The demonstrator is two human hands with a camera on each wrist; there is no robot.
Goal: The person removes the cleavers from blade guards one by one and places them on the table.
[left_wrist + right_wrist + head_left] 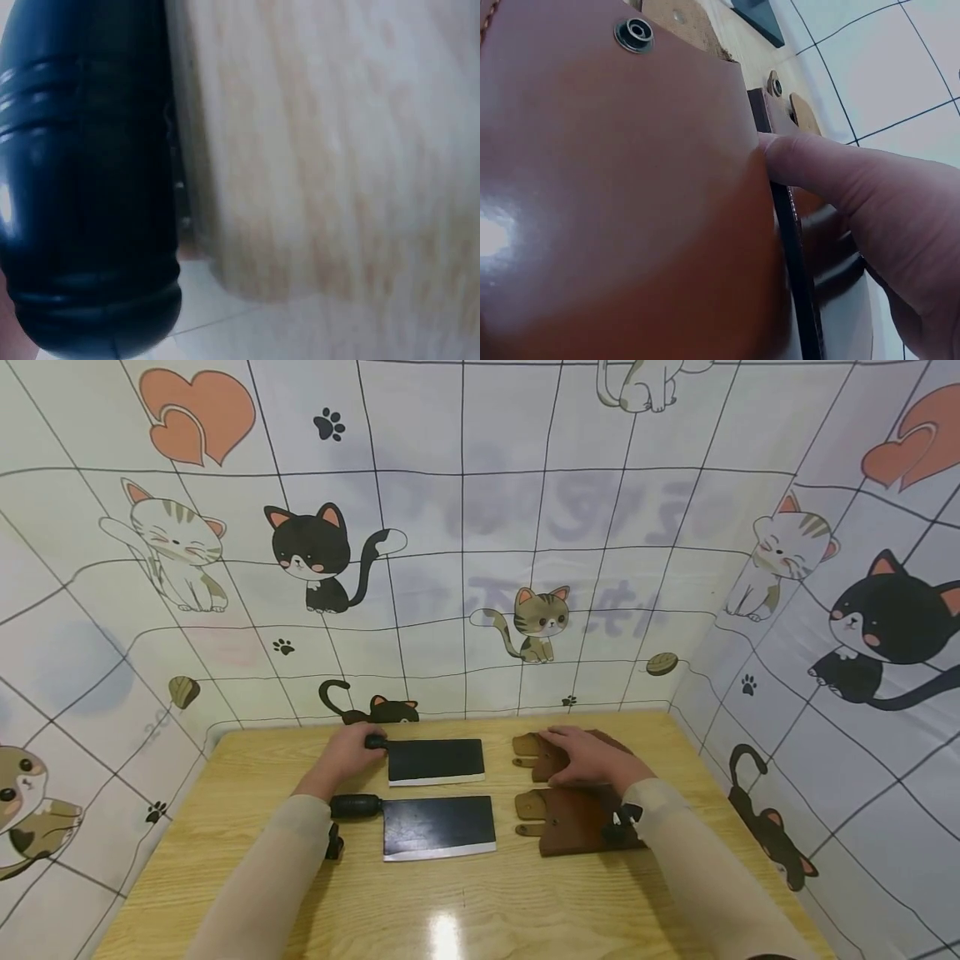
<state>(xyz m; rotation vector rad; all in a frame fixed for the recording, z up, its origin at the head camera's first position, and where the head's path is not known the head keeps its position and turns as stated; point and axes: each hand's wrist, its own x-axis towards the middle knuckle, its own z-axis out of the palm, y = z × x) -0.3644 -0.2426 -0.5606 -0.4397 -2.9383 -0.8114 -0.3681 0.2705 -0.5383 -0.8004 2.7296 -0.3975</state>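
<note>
Two black-bladed cleavers with black handles lie one behind the other, blades pointing right. My left hand (354,753) grips the handle of the far cleaver (435,760). The near cleaver (438,827) lies just in front, and its ribbed handle (90,180) fills the left side of the left wrist view; that hand's fingers are hidden there. On the right are two brown leather knife sheaths with snap straps. Across the far sheath (542,767) my right hand (592,756) holds on, its thumb (817,165) at the near edge. The near sheath (573,831) lies below that wrist.
All of this lies on a light wood table (465,906). A white grid-lined cloth with cartoon cats (420,568) hangs behind the table and along both sides.
</note>
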